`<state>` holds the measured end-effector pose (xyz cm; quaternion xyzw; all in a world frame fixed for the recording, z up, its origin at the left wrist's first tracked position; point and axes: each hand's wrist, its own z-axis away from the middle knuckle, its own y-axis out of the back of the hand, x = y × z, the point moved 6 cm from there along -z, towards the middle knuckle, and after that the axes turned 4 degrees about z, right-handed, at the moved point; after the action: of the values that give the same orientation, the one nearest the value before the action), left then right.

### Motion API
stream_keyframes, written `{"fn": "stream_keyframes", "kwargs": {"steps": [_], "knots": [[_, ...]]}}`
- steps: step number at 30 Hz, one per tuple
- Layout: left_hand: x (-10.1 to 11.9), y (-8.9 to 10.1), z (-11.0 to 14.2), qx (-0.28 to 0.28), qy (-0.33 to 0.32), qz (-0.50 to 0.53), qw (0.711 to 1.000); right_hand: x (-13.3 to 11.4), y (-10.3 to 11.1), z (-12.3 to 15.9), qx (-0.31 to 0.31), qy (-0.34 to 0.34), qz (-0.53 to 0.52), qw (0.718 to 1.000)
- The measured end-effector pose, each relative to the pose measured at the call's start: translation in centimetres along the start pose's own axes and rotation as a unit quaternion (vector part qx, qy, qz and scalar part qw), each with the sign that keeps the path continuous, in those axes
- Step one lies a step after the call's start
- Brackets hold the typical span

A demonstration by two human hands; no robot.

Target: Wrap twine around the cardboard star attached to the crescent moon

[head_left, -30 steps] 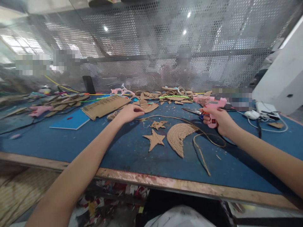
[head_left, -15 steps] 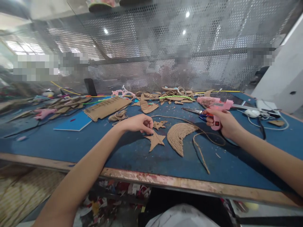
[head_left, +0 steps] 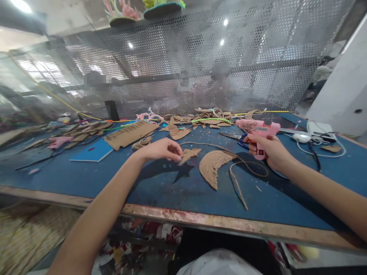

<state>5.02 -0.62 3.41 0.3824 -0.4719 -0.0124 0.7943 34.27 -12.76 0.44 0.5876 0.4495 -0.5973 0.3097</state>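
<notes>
Blue bench (head_left: 160,198), tan twine (head_left: 237,187) loose at crescent's 4 o'clock. Brown ridged crescent (head_left: 210,167) flat. Left hand (head_left: 159,149), 10 o'clock: fingers clamped on brown cardboard star (head_left: 186,156), raised above its shadow, edge pinch probably keeps faces free. Right hand (head_left: 276,152), 2 o'clock: fingers wrapped round pink glue gun (head_left: 262,130), blue-handled scissors (head_left: 231,135) alongside, likely for quick swaps. Cardboard scraps (head_left: 183,119), far 11 o'clock.

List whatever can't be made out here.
All in the head view:
- Pink glue gun's trigger: hidden by the right hand.
- Scissors' handles: partly behind that hand's fingers.
- Print on the cardboard sheet: too small.
- Shapes behind the mesh: blurred.
</notes>
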Motion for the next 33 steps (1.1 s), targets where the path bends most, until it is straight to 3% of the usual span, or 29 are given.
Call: {"fn": "stream_keyframes", "kwargs": {"steps": [4, 8, 12, 16, 21, 26, 29, 33], "knots": [[0.8, 1.6, -0.1, 0.079, -0.033, 0.107, 0.991, 0.1, 0.1, -0.1, 0.003, 0.004, 0.005, 1.000], [2.0, 1.8, -0.7, 0.065, -0.043, 0.185, 0.980, 0.0, 0.0, -0.1, -0.007, 0.012, 0.000, 1.000], [3.4, 0.8, -2.2, 0.041, -0.043, 0.271, 0.961, -0.1, -0.1, -0.1, -0.018, 0.029, 0.013, 0.999], [4.1, -1.5, -3.8, 0.029, -0.030, 0.321, 0.946, 0.1, -0.1, 0.0, -0.023, 0.035, 0.032, 0.999], [3.9, -4.2, -4.4, 0.026, -0.051, 0.348, 0.936, 0.2, -1.0, 0.4, -0.060, 0.033, 0.007, 0.998], [3.3, -4.1, -4.3, 0.159, -0.107, 0.240, 0.952, -0.1, -1.9, 1.0, -0.085, 0.015, -0.057, 0.995], [2.8, -4.7, -4.6, 0.182, -0.075, 0.192, 0.962, 0.0, -2.3, 1.3, -0.103, 0.003, -0.066, 0.992], [2.6, -5.2, -4.7, 0.190, -0.058, 0.222, 0.955, 0.1, -2.1, 1.2, -0.085, 0.017, -0.038, 0.996]]}}
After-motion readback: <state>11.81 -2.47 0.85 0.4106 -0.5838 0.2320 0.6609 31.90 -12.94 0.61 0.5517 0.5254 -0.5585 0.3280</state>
